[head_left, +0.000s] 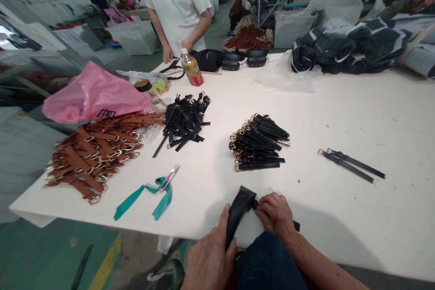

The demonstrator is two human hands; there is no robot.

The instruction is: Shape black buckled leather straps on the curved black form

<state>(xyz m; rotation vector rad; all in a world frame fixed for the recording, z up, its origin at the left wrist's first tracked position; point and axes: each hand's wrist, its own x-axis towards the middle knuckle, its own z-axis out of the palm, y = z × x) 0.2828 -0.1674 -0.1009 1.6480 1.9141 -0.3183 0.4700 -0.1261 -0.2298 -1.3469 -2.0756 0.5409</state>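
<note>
My left hand (210,253) is wrapped round a black curved handheld tool (239,210), tilted with its head up and to the right. Close to that head, my right hand (277,215) pinches a small black strap. The strap's end (297,225) sticks out past the wrist side, and the rest is hidden by the fingers. Beyond my hands lies a stacked bundle of black buckled straps (258,142). Two more black straps (350,165) with gold buckles lie apart on the right. A looser heap of black straps (185,120) is farther left.
Pink-handled thread snips (169,179) lie on a teal ribbon (129,201). Brown straps with metal rings (88,154) are piled at left beside a pink plastic bag (95,93). A drink bottle (192,69) stands near a person in a white shirt (175,0). Dark bundles (353,45) sit at the back right.
</note>
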